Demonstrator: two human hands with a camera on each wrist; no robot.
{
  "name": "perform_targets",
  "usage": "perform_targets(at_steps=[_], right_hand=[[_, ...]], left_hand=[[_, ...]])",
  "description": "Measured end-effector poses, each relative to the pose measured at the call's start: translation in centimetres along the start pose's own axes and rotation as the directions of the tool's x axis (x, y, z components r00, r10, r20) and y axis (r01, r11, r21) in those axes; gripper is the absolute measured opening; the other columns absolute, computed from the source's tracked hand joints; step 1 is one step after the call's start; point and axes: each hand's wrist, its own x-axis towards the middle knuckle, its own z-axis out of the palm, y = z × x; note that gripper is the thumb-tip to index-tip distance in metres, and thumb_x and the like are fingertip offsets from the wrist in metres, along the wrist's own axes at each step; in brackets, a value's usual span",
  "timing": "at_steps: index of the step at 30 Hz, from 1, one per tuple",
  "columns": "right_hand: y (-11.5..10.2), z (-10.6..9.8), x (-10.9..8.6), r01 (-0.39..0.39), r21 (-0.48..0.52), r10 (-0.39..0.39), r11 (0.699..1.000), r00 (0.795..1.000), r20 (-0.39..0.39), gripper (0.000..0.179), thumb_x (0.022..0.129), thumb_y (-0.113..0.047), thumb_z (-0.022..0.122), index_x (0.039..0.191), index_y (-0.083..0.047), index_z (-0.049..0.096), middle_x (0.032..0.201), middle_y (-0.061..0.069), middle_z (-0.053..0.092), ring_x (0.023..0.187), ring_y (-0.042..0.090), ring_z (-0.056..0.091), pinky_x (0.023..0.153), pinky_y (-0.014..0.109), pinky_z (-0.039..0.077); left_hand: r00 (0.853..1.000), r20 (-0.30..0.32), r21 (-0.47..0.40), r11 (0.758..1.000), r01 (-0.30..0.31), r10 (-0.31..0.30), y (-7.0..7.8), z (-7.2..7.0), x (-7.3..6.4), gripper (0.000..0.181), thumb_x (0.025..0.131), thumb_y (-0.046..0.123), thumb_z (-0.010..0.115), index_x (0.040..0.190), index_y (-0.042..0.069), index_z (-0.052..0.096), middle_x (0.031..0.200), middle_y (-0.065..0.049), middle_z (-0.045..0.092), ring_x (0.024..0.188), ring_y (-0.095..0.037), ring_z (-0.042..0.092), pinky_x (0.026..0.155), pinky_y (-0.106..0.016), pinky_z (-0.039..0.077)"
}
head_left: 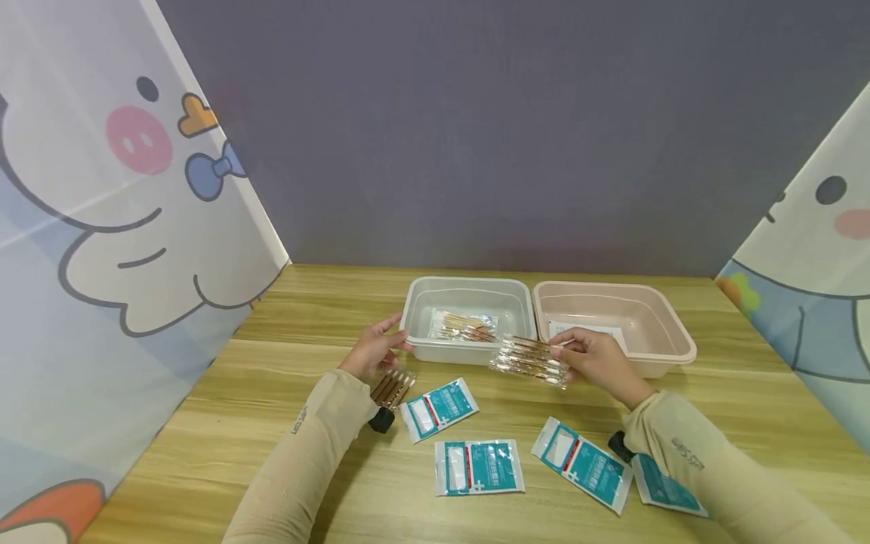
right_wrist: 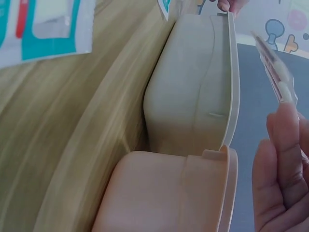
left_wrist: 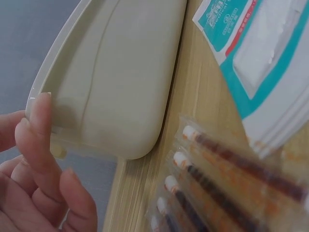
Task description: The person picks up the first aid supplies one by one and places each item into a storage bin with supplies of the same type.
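My right hand (head_left: pixel 596 364) pinches one end of a strip of brown-stemmed cotton swabs (head_left: pixel 529 360) in clear wrappers. The strip hangs just over the front rim where two plastic bins meet. At the left end of the whitish bin (head_left: pixel 445 353), my left hand (head_left: pixel 370 349) grips the rim between thumb and fingers (left_wrist: pixel 36 130). Inside that bin lie more wrapped swabs (head_left: pixel 465 326). On its right stands the pink bin (head_left: pixel 655 321), with a white printed packet (head_left: pixel 587 328) partly hidden by my right hand. Below my left wrist, another strip of wrapped swabs (head_left: pixel 394 387) lies on the table.
Several teal-and-white packets lie on the table: one near the whitish bin (head_left: pixel 445 408), one at front centre (head_left: pixel 479 468), one to the right (head_left: pixel 584 465), and one partly under my right sleeve (head_left: pixel 666 483). A grey partition (head_left: pixel 503 151) rises behind the table.
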Motion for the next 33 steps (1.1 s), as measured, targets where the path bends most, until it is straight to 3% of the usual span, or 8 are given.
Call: perform_targets(at_steps=[4, 12, 26, 33], right_hand=[[-0.3, 0.1, 0.3, 0.006, -0.036, -0.006, 0.999, 1.0, -0.022, 0.021, 0.092, -0.007, 0.064, 0.106, 0.009, 0.063, 0.071, 0.003, 0.067, 0.052, 0.02, 0.06, 0.048, 0.03, 0.05], [-1.1, 0.3, 1.0, 0.049, -0.009, -0.049, 0.999, 0.999, -0.012, 0.022, 0.093, -0.005, 0.062, 0.108, 0.01, 0.062, 0.073, 0.007, 0.066, 0.051, 0.014, 0.057, 0.052, 0.031, 0.053], [-1.9, 1.1, 2.7, 0.115, 0.034, -0.114, 0.993, 0.993, -0.017, 0.022, 0.091, -0.004, 0.065, 0.108, 0.009, 0.063, 0.073, 0.009, 0.068, 0.052, 0.025, 0.061, 0.055, 0.031, 0.053], [-2.4, 1.9, 3.8, 0.146, 0.032, -0.146, 0.989, 0.989, -0.005, 0.02, 0.091, -0.003, 0.064, 0.106, 0.01, 0.064, 0.071, 0.008, 0.067, 0.05, 0.02, 0.06, 0.056, 0.028, 0.052]], left_hand=[[1.0, 0.001, 0.007, 1.0, 0.008, -0.008, 0.0, -0.1, -0.1, 0.051, 0.101, 0.012, 0.05, 0.149, 0.014, 0.035, 0.073, -0.002, 0.067, 0.039, -0.004, 0.044, 0.043, -0.019, 0.036], [1.0, -0.007, 0.004, 1.0, 0.015, -0.015, -0.2, -0.1, -0.2, 0.05, 0.1, 0.013, 0.051, 0.149, 0.014, 0.036, 0.072, -0.002, 0.067, 0.039, -0.005, 0.043, 0.043, -0.019, 0.036], [1.0, -0.028, -0.008, 1.0, 0.013, -0.013, -0.1, 0.3, -0.1, 0.05, 0.099, 0.011, 0.053, 0.147, 0.014, 0.039, 0.068, -0.001, 0.067, 0.038, -0.005, 0.042, 0.042, -0.019, 0.035], [0.999, -0.035, -0.009, 1.0, 0.012, -0.013, 0.0, 0.2, 0.0, 0.05, 0.099, 0.011, 0.053, 0.147, 0.013, 0.039, 0.069, -0.003, 0.067, 0.038, -0.006, 0.042, 0.043, -0.019, 0.035]])
